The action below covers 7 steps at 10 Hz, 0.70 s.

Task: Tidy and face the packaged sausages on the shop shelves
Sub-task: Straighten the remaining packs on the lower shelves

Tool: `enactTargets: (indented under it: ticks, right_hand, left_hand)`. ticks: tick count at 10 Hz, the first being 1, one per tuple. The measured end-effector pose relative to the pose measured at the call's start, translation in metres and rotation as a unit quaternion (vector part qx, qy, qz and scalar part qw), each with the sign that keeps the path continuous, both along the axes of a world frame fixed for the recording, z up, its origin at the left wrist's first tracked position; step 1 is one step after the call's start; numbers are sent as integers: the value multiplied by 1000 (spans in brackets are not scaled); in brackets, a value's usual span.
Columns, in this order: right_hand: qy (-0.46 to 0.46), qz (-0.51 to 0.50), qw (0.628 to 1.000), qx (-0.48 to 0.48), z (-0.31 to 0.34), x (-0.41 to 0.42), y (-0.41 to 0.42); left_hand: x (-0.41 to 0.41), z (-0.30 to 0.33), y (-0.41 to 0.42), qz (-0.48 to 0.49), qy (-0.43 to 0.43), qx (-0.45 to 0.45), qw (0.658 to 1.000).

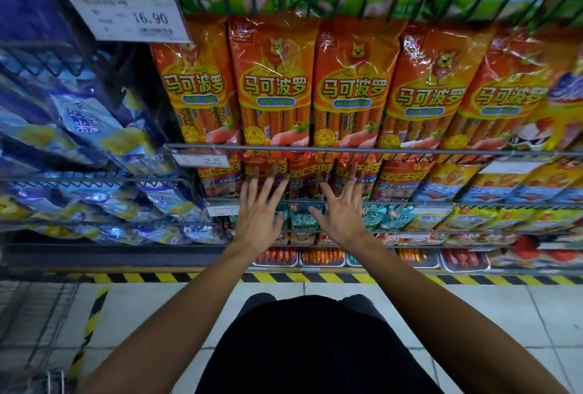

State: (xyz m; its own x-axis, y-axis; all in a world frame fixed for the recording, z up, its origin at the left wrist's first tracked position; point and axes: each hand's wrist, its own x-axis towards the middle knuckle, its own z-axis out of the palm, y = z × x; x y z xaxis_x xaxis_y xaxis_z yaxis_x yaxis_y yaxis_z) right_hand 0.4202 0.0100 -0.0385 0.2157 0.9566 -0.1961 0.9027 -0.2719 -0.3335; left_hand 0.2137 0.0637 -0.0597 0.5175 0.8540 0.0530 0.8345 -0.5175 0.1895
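Head view: both hands are spread flat, holding nothing. The left hand point(258, 204) and right hand point(342, 207) reach the red packs point(400, 174) behind the second shelf's front rail point(441, 151). Pushing unevenly could tip or skew packs. Whether the fingertips touch is unclear; the lower shelves' labels blur.
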Motion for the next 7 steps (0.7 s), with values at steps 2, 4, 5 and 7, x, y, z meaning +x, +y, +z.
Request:
enactTargets:
  ticks: [2,4,5,7]
  right_hand:
    - [-1,22,999,28,-12,24,-11]
    - [-21,23,999,21,-11,27,-6]
    - [-5,24,1000,10,-7,29,-10]
    - [103,46,992,59,-11,52,-35]
  left_hand:
    - [18,-10,4,-1,32,5,999]
    - [30,-11,7,27,25,-10,999]
    - [29,-9,6,20,30,-25,999]
    - [10,-6,-8,31,-46,-83,995]
